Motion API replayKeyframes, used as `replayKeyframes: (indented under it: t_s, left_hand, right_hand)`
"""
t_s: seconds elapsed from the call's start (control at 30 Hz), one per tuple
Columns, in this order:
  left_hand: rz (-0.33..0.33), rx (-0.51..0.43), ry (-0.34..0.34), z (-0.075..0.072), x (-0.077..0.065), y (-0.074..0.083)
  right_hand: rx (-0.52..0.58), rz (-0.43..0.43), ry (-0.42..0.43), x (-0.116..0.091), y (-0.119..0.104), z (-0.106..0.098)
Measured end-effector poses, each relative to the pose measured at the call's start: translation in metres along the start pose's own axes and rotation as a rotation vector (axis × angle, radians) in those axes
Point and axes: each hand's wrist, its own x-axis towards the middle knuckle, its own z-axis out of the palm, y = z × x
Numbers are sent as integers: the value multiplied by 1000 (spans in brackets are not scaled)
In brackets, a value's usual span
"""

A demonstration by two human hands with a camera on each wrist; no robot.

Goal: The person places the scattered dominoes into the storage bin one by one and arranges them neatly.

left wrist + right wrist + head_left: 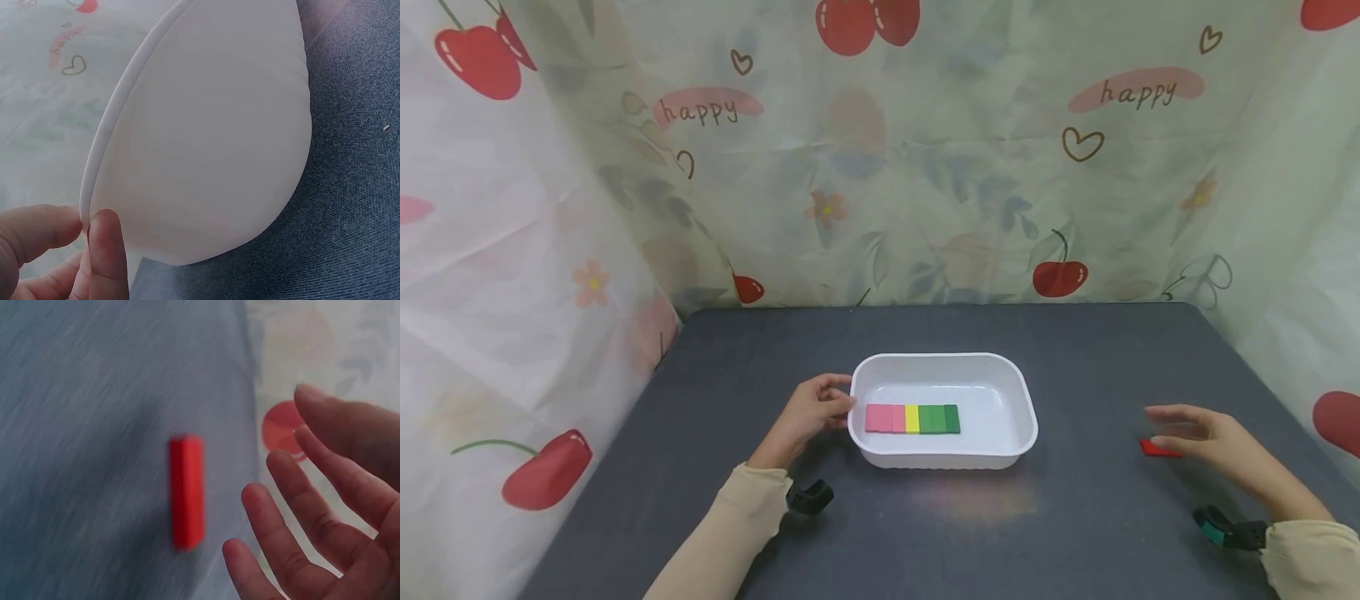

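Observation:
A white plastic tray (992, 454) stands on the dark table, and my left hand (811, 410) pinches its left rim between thumb and finger. In the left wrist view the fingertips lie on either side of the tray's rim (100, 144). A row of flat blocks lies inside: pink (880, 418), yellow (912, 419) and green (934, 419). Far to the right, my right hand (1213, 435) hovers over a red block (1159, 449), thumb and fingers spread. The right wrist view shows the red block (187, 494) on the table, apart from the fingertips.
The dark table (1075, 533) reaches back to a hanging cloth (925, 192) printed with cherries, hearts and lettering. Similar cloth hangs along both sides. A black band (810, 497) is on the left wrist, another (1228, 531) on the right.

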Motion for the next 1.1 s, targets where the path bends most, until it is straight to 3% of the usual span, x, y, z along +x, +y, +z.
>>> replayKeyframes:
  t_s: [0.13,0.4,0.83,1.1]
  left_hand:
    - [-4,-1,-2,0,0,1]
    - [-6,5,0,1,2,0]
    - [-14,6,-2,0,2,0]
    - [-16,4,-2,0,-1,1]
  right_hand:
    - [-71,13,-38,-1,12,-3]
    - [-193,-47,-59,2,25,-4]
    - [-242,-53,-2,15,22,2]
    - [-200,38,5,17,12,12]
